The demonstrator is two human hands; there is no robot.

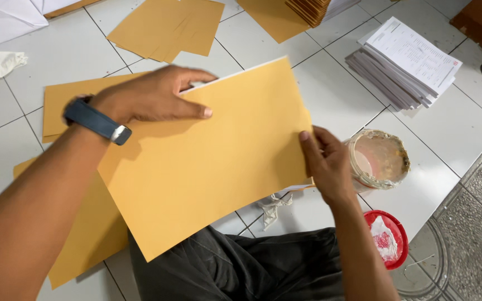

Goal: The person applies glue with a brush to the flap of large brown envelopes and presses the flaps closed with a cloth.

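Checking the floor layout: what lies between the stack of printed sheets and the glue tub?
Only bare white floor tile separates the stack of printed sheets from the glue tub, head view.

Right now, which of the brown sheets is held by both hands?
The large brown sheet over the lap: left hand presses its top, right hand grips its edge.

Bare forearms, a dark blue wristband (97,121) with silver clasp, dark grey trousers (252,267).
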